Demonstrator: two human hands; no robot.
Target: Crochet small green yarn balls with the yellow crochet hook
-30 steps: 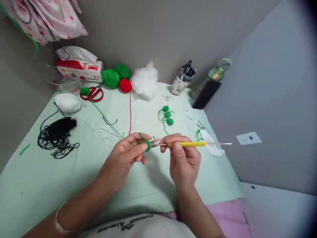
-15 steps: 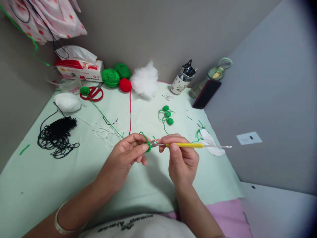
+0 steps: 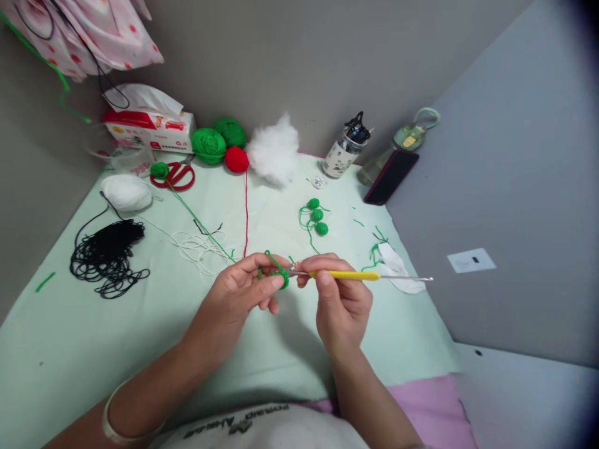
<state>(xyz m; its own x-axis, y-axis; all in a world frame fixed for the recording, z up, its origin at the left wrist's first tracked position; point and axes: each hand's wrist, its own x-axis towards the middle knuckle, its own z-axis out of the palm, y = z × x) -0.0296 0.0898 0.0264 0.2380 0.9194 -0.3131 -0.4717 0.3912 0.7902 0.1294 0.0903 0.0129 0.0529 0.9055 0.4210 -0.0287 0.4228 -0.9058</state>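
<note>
Behind the crochet piece [image 3: 285, 282] (hook [image 3: 355, 275] to its right) lies stuffing [image 3: 274, 151].

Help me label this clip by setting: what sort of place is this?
Probably a yarn-craft worktable, at home or in a workshop: green yarn balls, red-handled scissors and a yellow-handled crochet hook in the right hand.

Craft cubicle, perhaps: yarn balls [image 3: 208, 146], grey partitions [image 3: 505, 162].

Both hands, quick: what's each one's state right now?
Left hand: closed, pinching the green crochet piece.
Right hand: closed, holding the yellow-handled crochet hook.
</note>
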